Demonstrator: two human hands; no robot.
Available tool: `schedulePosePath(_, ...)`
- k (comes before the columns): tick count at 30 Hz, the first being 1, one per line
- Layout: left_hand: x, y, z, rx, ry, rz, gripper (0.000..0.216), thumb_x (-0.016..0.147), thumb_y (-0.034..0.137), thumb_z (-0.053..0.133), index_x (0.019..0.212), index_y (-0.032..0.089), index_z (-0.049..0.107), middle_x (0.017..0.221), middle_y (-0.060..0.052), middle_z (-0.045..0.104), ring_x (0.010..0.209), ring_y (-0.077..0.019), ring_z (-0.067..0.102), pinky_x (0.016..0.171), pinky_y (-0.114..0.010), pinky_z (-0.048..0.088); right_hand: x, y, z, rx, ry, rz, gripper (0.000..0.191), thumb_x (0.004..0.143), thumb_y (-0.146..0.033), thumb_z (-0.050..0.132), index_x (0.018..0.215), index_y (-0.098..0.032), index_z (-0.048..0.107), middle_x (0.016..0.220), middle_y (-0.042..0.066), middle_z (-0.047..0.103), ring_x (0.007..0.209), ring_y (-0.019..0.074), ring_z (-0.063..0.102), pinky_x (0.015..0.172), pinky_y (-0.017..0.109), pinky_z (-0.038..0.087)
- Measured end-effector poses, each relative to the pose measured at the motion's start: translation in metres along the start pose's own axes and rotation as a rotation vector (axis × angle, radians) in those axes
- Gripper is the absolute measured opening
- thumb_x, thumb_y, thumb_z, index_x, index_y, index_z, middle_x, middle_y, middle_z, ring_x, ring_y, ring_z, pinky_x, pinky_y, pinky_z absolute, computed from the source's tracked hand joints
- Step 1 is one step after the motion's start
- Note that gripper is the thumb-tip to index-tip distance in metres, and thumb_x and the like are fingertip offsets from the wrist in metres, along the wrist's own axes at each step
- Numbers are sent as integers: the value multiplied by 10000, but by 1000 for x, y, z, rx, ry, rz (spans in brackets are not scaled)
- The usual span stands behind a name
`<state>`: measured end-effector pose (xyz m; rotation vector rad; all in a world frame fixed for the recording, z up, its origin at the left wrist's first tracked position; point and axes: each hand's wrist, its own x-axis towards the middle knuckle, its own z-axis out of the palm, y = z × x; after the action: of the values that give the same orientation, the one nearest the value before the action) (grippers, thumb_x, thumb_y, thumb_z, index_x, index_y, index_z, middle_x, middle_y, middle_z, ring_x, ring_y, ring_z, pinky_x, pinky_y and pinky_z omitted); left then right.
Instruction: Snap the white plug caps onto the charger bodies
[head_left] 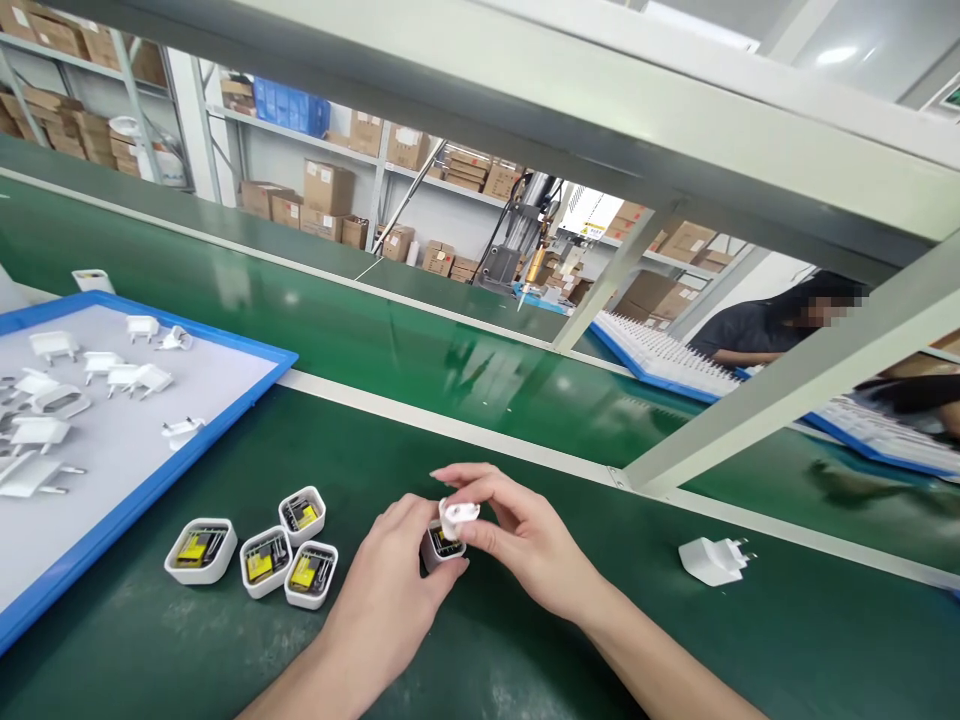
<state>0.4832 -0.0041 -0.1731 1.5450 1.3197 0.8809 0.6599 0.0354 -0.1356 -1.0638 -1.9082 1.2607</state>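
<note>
My left hand (394, 580) grips an open white charger housing (441, 545) with a yellow part inside, held low over the green mat. My right hand (517, 530) pinches a white plug cap (457, 515) right on top of that housing. To the left of my hands, several more open housings (262, 555) with yellow parts stand on the mat. One closed white charger (714, 558) with two pins lies on the mat to the right of my hands.
A blue-rimmed tray (157, 480) at the left holds several loose white plug caps. Beyond the mat runs a green conveyor belt (420, 350). A slanted metal frame bar (772, 390) crosses at the right. Another person (772, 320) sits across the belt by blue trays.
</note>
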Motion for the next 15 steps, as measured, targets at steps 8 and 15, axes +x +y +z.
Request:
schedulePosePath(8,0,-4,2,-33,29,-2,247,886,149,686,1112,244,658,1097,5,665,1037,-208,609,897,-355,460,2,-3,-7,-352,-80,28,75,926,-294,755,936,-241,703,898,-14,639,875,169,576,787,309,455)
schedulePosePath(15,-2,1,2,27,35,-5,211,857,105,697,1022,233,663,1021,13,661,985,-201,611,851,-337,448,-3,-6,-3,-552,-93,-161,29,962,-206,698,942,-226,708,889,13,672,869,194,528,770,336,432)
